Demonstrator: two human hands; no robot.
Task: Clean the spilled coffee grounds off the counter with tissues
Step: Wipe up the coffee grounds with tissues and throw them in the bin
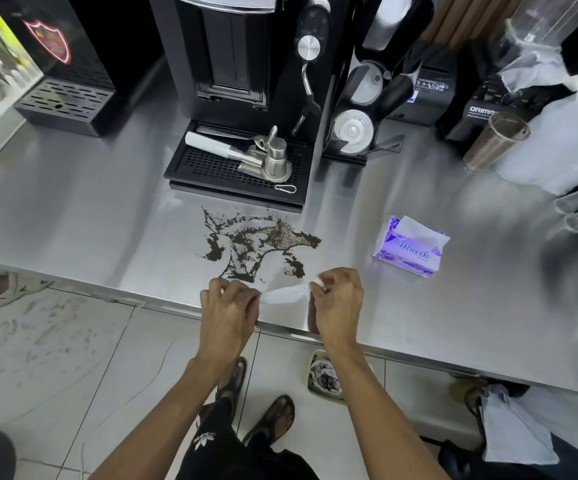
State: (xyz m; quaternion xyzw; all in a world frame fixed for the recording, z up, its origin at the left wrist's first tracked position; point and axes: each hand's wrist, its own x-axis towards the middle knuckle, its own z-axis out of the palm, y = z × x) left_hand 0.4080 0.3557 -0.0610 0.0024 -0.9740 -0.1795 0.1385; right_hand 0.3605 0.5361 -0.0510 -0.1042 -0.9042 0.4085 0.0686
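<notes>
The wiping looks not yet begun: the coffee grounds (256, 242) lie scattered on the bench (107, 220) between the drip tray (235, 171) and the near edge. At that edge the left hand (227, 306) and right hand (338, 299) stretch one tissue (284, 294) between them, each grip pinched tight on an end. The tissue pack (410, 249) sits to the right of the spill.

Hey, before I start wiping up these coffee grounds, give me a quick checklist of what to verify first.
1. Tissue in grip: ok, left hand and right hand pinch one tissue stretched between them.
2. Tissue opened flat: not ok, it looks bunched.
3. Path to coffee grounds: ok, nothing stands on the counter between.
4. Spare tissues: ok, a sheet sticks out of the tissue pack.
5. Room in the floor bin: cannot tell.
</notes>
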